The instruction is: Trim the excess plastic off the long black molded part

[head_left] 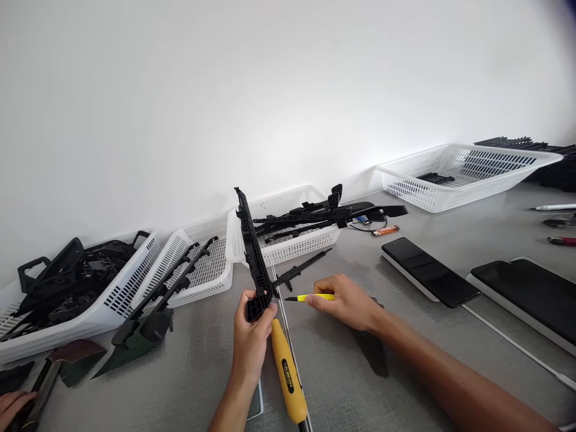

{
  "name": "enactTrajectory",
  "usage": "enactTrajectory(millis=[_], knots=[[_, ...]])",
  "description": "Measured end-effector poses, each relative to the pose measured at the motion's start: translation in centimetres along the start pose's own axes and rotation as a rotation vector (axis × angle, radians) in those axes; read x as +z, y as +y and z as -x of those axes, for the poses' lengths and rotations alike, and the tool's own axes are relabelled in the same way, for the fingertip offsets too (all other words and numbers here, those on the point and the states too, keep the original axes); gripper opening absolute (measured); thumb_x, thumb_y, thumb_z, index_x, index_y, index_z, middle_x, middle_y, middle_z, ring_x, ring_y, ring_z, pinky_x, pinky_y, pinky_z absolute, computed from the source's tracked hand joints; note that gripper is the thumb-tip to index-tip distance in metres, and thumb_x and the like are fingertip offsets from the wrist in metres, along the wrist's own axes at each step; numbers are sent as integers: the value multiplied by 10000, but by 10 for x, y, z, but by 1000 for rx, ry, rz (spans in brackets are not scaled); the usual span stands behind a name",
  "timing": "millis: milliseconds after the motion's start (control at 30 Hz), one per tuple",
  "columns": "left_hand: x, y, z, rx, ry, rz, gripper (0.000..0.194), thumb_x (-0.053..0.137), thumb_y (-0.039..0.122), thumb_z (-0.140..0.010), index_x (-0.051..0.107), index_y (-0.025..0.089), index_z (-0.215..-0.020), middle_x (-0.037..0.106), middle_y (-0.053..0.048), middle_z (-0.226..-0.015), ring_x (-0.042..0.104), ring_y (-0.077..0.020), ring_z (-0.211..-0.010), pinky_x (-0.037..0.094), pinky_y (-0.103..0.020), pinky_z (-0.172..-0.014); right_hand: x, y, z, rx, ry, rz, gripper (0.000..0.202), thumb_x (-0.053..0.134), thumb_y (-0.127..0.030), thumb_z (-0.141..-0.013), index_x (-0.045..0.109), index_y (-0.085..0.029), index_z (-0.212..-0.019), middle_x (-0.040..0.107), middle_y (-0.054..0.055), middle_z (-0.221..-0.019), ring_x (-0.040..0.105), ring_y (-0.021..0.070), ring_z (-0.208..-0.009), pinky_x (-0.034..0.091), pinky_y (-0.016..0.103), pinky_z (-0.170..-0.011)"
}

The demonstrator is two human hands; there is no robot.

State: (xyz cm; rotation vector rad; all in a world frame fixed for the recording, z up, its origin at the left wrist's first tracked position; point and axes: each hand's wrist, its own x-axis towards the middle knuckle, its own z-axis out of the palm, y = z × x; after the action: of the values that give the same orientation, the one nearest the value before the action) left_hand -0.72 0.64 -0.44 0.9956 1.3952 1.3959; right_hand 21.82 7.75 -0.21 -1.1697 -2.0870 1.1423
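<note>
My left hand [251,343] grips the lower end of a long black plastic strip [252,246], which stands tilted upward and to the left above the grey table. My right hand [346,300] holds a small yellow-handled tool [315,297], its dark tip pointing left and almost touching the strip's lower end. A larger yellow-handled tool [288,372] lies on the table just under my left hand.
White baskets [198,270] [288,243] [454,174] line the wall, most holding black plastic parts; the far-left one [90,312] is full. Two dark flat panels [429,270] [526,294] lie at right. Another person's hand [13,405] shows at bottom left.
</note>
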Motion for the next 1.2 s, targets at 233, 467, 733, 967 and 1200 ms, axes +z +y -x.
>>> enactTrajectory(millis=[233, 467, 733, 967, 1200], knots=[[0, 3, 4, -19, -7, -43, 392, 826, 430, -843, 482, 254, -908, 450, 94, -709, 345, -82, -577, 354, -180, -536, -1, 6, -1, 27, 75, -17, 625, 540, -719, -959, 375, -202, -650, 321, -37, -647, 295, 113, -627, 194, 304, -590], [1, 2, 3, 0, -13, -40, 368, 823, 414, -853, 500, 247, -913, 452, 99, -700, 329, -69, -552, 312, -183, -515, 0, 2, -1, -9, 15, 1, 619, 550, -714, -944, 401, -199, -636, 318, -35, -640, 295, 112, -619, 187, 305, -586], [-2, -5, 0, 14, -27, -13, 484, 861, 496, -853, 542, 284, -1148, 485, 100, -747, 334, -67, -548, 316, -179, -504, 1, 3, -4, -4, 29, 3, 591, 550, -664, -964, 388, -198, -641, 328, -36, -649, 321, 111, -630, 200, 311, -589], [-1, -5, -1, -16, -39, 20, 482, 790, 630, -874, 497, 259, -970, 331, 129, -610, 249, -83, -541, 295, -181, -497, -3, 2, -3, 24, 44, 9, 593, 555, -676, -942, 357, -203, -643, 324, -36, -653, 303, 112, -631, 179, 316, -589], [-1, -1, 0, -39, -62, 3, 449, 769, 593, -885, 465, 263, -898, 304, 124, -614, 224, -90, -547, 298, -190, -509, -4, 1, -2, 25, 63, 11, 601, 561, -682, -956, 376, -202, -645, 330, -37, -652, 304, 111, -623, 184, 318, -586]])
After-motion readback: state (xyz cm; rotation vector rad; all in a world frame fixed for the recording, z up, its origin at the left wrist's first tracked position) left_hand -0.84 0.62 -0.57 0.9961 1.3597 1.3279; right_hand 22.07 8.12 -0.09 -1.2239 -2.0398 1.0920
